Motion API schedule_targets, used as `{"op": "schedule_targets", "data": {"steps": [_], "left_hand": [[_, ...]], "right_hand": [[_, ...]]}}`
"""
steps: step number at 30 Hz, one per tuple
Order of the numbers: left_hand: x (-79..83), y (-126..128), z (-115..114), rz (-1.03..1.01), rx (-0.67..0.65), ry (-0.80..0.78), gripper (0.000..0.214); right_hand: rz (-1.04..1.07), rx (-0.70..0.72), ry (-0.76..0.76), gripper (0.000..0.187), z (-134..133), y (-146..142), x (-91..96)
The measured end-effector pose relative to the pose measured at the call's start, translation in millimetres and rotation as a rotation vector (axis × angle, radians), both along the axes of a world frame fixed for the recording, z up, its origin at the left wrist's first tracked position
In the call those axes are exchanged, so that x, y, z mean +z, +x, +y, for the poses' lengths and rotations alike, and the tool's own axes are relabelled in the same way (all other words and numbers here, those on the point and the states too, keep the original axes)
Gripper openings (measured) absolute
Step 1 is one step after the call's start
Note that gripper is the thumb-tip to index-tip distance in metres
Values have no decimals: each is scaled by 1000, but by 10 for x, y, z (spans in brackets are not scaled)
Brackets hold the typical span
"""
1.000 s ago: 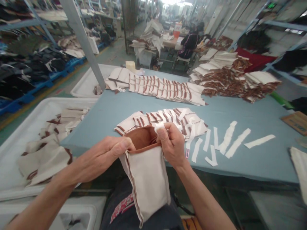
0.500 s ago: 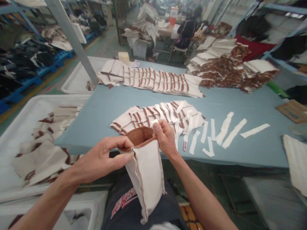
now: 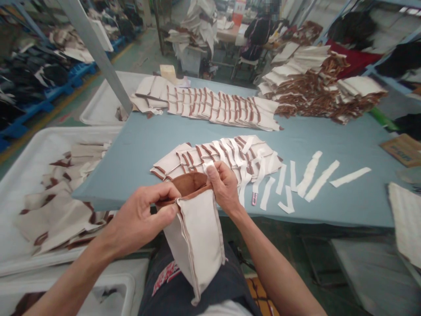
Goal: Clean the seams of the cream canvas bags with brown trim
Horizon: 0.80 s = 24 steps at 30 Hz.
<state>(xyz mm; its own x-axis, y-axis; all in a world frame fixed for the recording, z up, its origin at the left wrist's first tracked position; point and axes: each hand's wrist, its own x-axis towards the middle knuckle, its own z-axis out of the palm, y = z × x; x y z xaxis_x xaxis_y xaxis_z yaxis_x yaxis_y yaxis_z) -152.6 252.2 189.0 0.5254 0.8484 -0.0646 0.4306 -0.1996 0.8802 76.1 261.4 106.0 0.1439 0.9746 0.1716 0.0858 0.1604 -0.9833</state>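
A cream fabric pouch (image 3: 200, 237) with a brown lining hangs above my lap, its mouth held open toward me. My left hand (image 3: 141, 217) pinches the rim at the left, thumb outside by the seam. At the right side of the rim, my right hand (image 3: 223, 182) grips the edge, with a small white strip end (image 3: 208, 166) showing at its thumb. Just beyond lies a fanned row of similar pouches (image 3: 184, 160), partly covered by white strips. More loose white strips (image 3: 322, 181) are spread on the blue table (image 3: 131, 162), to the right of my hands.
A longer row of overlapping pouches (image 3: 217, 107) lies farther back. Brown-and-cream pieces (image 3: 315, 83) are piled at the back right. White bins (image 3: 19, 184) holding fabric pieces stand at the left, near a metal post (image 3: 98, 52). A person (image 3: 258, 35) sits in the background.
The pouch's mouth is spread slightly wider, and my left hand has shifted a little left. Both hands keep hold of the rim. The view has tilted slightly.
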Motion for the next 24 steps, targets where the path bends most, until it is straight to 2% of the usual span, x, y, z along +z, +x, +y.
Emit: {"op": "schedule_targets", "data": {"steps": [6, 10, 15, 17, 19, 21, 24], "left_hand": [[59, 42, -50, 25, 5, 117, 26], [62, 29, -53, 52, 1, 138, 28], [95, 4, -41, 63, 32, 53, 31], [133, -3, -30, 76, 46, 18, 31], [169, -8, -16, 80, 56, 1, 31], [191, -9, -6, 66, 74, -2, 32], [197, -2, -8, 34, 102, -26, 31]], "right_hand": [[-89, 20, 34, 44, 40, 6, 32], [-143, 37, 65, 40, 83, 25, 76], [-285, -128, 177, 31, 33, 80, 327], [-256, -81, 112, 31, -69, 40, 446], [-166, 57, -21, 33, -198, -52, 523], [-60, 179, -146, 33, -320, -171, 547], [89, 266, -242, 37, -448, -317, 521]]}}
